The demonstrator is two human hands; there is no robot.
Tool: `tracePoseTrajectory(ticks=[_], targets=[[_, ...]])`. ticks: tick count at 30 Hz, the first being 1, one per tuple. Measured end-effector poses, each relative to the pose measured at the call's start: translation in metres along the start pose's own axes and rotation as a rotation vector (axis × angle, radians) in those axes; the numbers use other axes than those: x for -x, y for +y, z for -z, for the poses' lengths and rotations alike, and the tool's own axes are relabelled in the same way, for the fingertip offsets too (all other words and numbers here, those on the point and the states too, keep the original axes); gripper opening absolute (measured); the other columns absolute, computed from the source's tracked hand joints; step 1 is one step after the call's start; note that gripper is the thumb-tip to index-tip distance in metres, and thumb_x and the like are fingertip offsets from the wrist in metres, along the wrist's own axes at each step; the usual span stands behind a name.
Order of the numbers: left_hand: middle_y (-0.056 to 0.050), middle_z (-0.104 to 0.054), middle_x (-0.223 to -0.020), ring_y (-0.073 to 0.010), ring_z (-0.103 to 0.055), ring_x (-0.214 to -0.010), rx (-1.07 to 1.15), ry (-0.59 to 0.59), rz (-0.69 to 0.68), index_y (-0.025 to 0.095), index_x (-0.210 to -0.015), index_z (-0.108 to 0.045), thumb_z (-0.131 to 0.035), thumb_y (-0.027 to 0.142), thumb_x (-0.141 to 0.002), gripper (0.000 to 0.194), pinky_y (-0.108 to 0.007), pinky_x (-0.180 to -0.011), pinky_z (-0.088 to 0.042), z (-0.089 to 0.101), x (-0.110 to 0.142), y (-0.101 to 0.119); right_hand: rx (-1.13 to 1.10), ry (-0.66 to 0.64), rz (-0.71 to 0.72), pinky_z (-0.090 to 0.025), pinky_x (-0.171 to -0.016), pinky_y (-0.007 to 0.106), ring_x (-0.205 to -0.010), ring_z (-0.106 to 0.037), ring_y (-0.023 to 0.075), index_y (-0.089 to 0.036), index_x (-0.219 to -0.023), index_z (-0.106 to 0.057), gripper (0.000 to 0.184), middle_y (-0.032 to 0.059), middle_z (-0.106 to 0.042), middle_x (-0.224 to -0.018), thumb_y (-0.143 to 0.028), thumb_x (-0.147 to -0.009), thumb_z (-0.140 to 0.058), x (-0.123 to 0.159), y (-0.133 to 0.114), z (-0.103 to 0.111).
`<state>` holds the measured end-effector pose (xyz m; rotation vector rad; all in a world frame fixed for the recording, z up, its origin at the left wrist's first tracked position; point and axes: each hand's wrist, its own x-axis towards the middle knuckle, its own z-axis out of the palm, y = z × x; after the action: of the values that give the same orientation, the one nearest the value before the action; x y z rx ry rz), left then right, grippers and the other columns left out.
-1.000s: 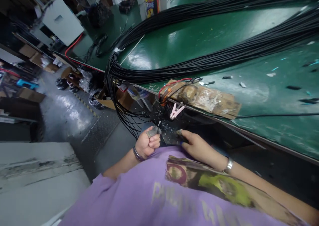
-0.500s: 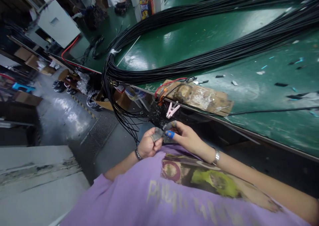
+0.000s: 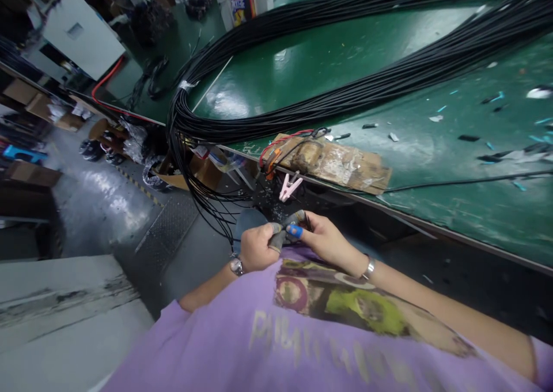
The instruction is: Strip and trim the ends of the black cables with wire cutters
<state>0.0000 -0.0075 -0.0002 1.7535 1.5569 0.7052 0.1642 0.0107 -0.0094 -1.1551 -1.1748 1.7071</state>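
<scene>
In front of the purple shirt, my left hand (image 3: pixel 260 245) is closed, its covered thumb and fingertip pressed together. Close against it, my right hand (image 3: pixel 322 239) pinches too, with blue tape round the thumb and a grey cover on a finger. Between the fingertips shows a short dark bit of what looks like black cable (image 3: pixel 284 227); most of it is hidden by the fingers. Loose black cable ends (image 3: pixel 207 204) hang from the bench edge to the left of my hands. A pink clip (image 3: pixel 290 187) is just beyond them at the edge.
A thick bundle of black cables (image 3: pixel 268 124) loops over the green bench (image 3: pixel 432 150), tied with white near the bend. A worn wooden block (image 3: pixel 341 164) with red and black wires lies at the edge. Cable scraps are scattered to the right. A white machine (image 3: pixel 82 31) stands at far left.
My left hand has rolled over, so its back and a watch face now show. The fingertips of both hands stay together. The whole view has shifted slightly.
</scene>
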Motion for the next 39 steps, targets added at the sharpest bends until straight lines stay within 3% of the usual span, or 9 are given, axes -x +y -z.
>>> tracePoseTrajectory(ticks=[3,6,8,10,16,21,28,32,39], targets=[[-0.004,-0.067,-0.068,-0.0126,-0.060,-0.061,0.097,-0.266,0.037,0.017,-0.074,-0.059,-0.056,0.034,-0.078,0.018,-0.023,-0.059,-0.044,0.006,-0.008,-0.002,-0.020,0.004,-0.001,-0.045,-0.062,0.027,-0.060,-0.050,0.0122,-0.018,-0.068,-0.058,0.036,-0.0013,-0.059,-0.065,-0.049,-0.059,-0.075,0.001,0.001,0.003],[-0.004,-0.066,-0.064,-0.0112,-0.060,-0.054,0.366,-0.602,0.227,0.016,-0.069,-0.052,-0.054,0.046,-0.078,0.031,-0.021,-0.051,-0.043,0.010,-0.018,-0.002,-0.003,-0.007,-0.014,-0.045,-0.063,0.028,-0.061,-0.051,0.0127,-0.018,-0.070,-0.060,0.035,-0.0008,-0.061,-0.065,-0.047,-0.058,-0.075,0.004,0.002,0.006],[-0.003,-0.062,-0.057,-0.0098,-0.055,-0.047,0.439,-0.689,0.326,0.016,-0.065,-0.049,-0.057,0.049,-0.075,0.036,-0.020,-0.047,-0.041,0.010,-0.023,-0.002,-0.011,-0.012,-0.029,-0.045,-0.064,0.028,-0.062,-0.052,0.0128,-0.018,-0.070,-0.061,0.036,-0.0004,-0.061,-0.066,-0.048,-0.057,-0.076,0.006,0.003,0.007],[-0.001,-0.058,-0.053,-0.0082,-0.050,-0.043,0.382,-0.628,0.318,0.016,-0.063,-0.049,-0.056,0.045,-0.075,0.033,-0.020,-0.046,-0.039,0.009,-0.023,0.000,-0.047,0.002,-0.049,-0.044,-0.062,0.027,-0.061,-0.051,0.0122,-0.017,-0.069,-0.061,0.036,-0.0006,-0.061,-0.066,-0.047,-0.056,-0.077,0.007,0.003,0.007],[-0.003,-0.065,-0.064,-0.0126,-0.055,-0.059,-0.272,-0.222,-0.073,0.017,-0.071,-0.061,-0.050,0.029,-0.080,0.018,-0.024,-0.057,-0.037,0.002,-0.009,0.008,-0.190,0.055,-0.144,-0.027,-0.041,0.022,-0.044,-0.033,0.0055,-0.018,-0.066,-0.057,0.036,-0.0077,-0.043,-0.049,-0.043,-0.054,-0.080,0.009,0.006,0.006],[-0.003,-0.066,-0.063,-0.0147,-0.057,-0.058,-0.520,-0.182,-0.208,0.019,-0.071,-0.062,-0.049,0.027,-0.078,0.017,-0.025,-0.054,-0.035,-0.002,-0.006,0.005,-0.242,0.069,-0.194,-0.019,-0.039,0.020,-0.041,-0.029,0.0035,-0.017,-0.065,-0.057,0.036,-0.0080,-0.044,-0.048,-0.039,-0.051,-0.081,0.012,0.006,0.005],[-0.003,-0.064,-0.058,-0.0145,-0.056,-0.054,-0.593,-0.098,-0.365,0.019,-0.070,-0.061,-0.047,0.023,-0.074,0.015,-0.025,-0.053,-0.034,-0.006,-0.005,-0.001,-0.406,0.053,-0.287,-0.019,-0.038,0.019,-0.039,-0.031,0.0034,-0.016,-0.062,-0.059,0.030,-0.0066,-0.048,-0.045,-0.030,-0.048,-0.082,0.009,0.005,0.006],[-0.003,-0.062,-0.054,-0.0140,-0.055,-0.052,-0.589,-0.061,-0.371,0.020,-0.064,-0.057,-0.046,0.023,-0.077,0.018,-0.025,-0.051,-0.032,-0.008,-0.004,-0.002,-0.534,-0.006,-0.384,-0.019,-0.037,0.019,-0.039,-0.032,0.0032,-0.015,-0.058,-0.059,0.030,-0.0034,-0.054,-0.048,-0.028,-0.044,-0.082,0.007,0.005,0.006],[-0.004,-0.063,-0.058,-0.0147,-0.057,-0.054,-0.520,-0.077,-0.312,0.019,-0.066,-0.058,-0.047,0.025,-0.076,0.016,-0.025,-0.053,-0.036,-0.005,-0.005,0.000,-0.434,0.018,-0.268,-0.020,-0.038,0.020,-0.038,-0.032,0.0041,-0.016,-0.062,-0.059,0.032,-0.0069,-0.047,-0.042,-0.035,-0.051,-0.082,0.009,0.005,0.004]])
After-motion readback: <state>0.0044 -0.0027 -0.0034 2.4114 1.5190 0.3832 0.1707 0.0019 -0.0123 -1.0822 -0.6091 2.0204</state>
